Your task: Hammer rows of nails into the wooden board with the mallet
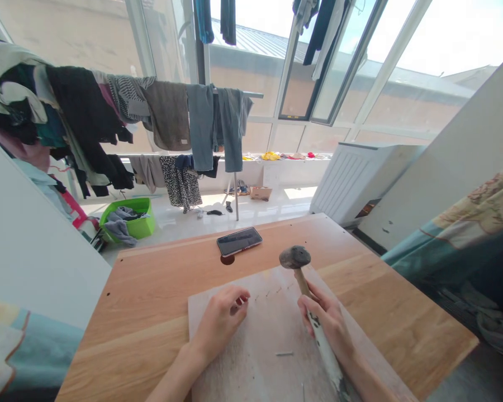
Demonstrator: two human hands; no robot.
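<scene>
My right hand (pixel 324 312) grips a hammer (pixel 295 258) partway along its handle, with the dark head raised above the far part of a pale wooden board (pixel 260 335). The lower handle has worn whitish paint or wrapping. My left hand (pixel 224 318) is over the board's left side, thumb and fingers curled close together; anything between the fingertips is too small to make out. Just right of those fingertips, several small nails (pixel 267 293) stand in a slanting row in the board. A loose nail (pixel 284 353) lies flat nearer to me, between my hands.
The board lies on a wooden table (pixel 142 296). A phone (pixel 239 241) rests beyond it, beside a dark round hole (pixel 227 260). Past the table are a drying rack with clothes (pixel 167 114), a green basket (pixel 141 228) and a white cabinet (pixel 347 178). Curtains (pixel 456 223) hang at right.
</scene>
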